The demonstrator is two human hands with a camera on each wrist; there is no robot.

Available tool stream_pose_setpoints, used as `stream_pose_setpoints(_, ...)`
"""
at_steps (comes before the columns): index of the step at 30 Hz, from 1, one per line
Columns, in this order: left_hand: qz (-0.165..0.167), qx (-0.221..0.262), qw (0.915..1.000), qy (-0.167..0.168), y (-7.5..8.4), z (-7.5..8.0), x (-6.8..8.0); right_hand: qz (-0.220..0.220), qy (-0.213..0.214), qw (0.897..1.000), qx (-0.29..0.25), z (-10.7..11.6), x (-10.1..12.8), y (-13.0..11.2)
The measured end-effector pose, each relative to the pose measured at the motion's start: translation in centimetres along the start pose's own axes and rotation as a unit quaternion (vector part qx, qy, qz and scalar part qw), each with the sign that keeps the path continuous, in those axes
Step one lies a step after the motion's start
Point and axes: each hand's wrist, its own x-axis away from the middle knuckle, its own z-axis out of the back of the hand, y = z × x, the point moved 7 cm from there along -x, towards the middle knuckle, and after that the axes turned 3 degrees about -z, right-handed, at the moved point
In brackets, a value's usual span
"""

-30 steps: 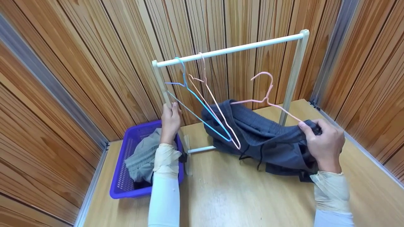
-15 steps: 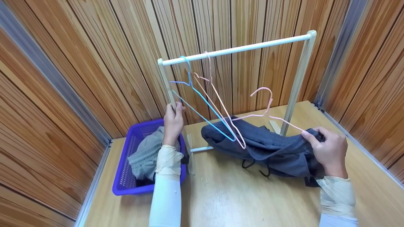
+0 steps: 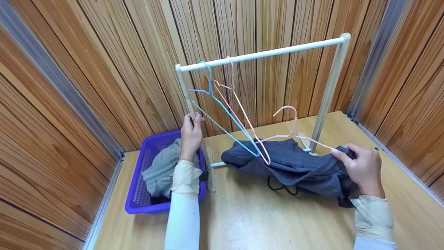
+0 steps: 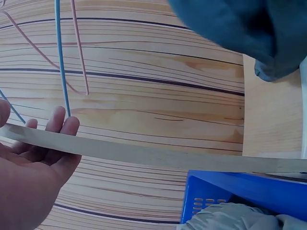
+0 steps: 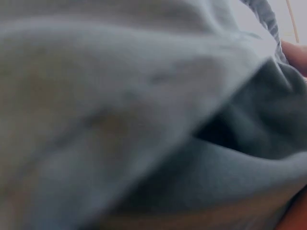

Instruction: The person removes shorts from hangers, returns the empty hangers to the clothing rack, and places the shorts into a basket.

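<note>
My left hand (image 3: 191,133) grips the left post (image 3: 185,93) of a white clothes rack; in the left wrist view its fingers (image 4: 57,127) lie behind the post (image 4: 168,155). My right hand (image 3: 360,166) pinches one end of dark grey shorts (image 3: 295,163) together with an arm of a pink wire hanger (image 3: 291,128) threaded into them. The shorts lie mostly on the wooden table and fill the right wrist view (image 5: 192,120). A blue hanger (image 3: 222,107) and another pink hanger (image 3: 239,107) hang from the rack's bar (image 3: 263,54).
A purple basket (image 3: 138,201) holding a light grey garment (image 3: 159,170) stands at the table's left, beside my left forearm. Wooden panel walls close in on three sides. The rack's right post (image 3: 329,90) stands behind the shorts.
My right hand has lowered the shorts and pink hanger down onto the table. The left hand has stayed on the post.
</note>
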Motion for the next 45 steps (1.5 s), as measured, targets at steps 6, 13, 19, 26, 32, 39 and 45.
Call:
stream_pose_setpoints(6, 0.002, 0.006, 0.9999, 0.013, -0.1, 0.6, 0.0, 0.004, -0.078, 0.997, -0.003, -1.6, -0.1, 0.4)
stream_pose_setpoints(13, -0.001, -0.016, 0.9956, 0.092, 0.7, 0.7, 1.7, -0.025, -0.181, 0.983, -0.006, -2.4, 1.1, 2.2)
stream_pose_setpoints(19, -0.010, -0.058, 0.9871, 0.149, 1.2, -0.4, 5.8, -0.026, -0.222, 0.975, -0.009, -2.8, 1.4, 3.0)
stream_pose_setpoints(26, -0.014, -0.080, 0.9951, 0.057, 0.4, -4.3, 11.1, -0.024, -0.230, 0.972, -0.048, -3.3, 1.9, 3.9)
stream_pose_setpoints(32, -0.036, -0.089, 0.9864, -0.134, -0.4, -7.9, 14.6, -0.026, -0.237, 0.969, -0.067, -4.2, 2.3, 4.2)
stream_pose_setpoints(39, -0.024, -0.069, 0.9803, -0.184, -1.6, -8.0, 16.5, -0.035, -0.267, 0.962, -0.052, -5.4, 2.1, 4.3)
stream_pose_setpoints(45, -0.040, -0.054, 0.9753, -0.211, -2.0, -8.1, 17.0, -0.044, -0.293, 0.954, -0.033, -6.1, 1.8, 4.2)
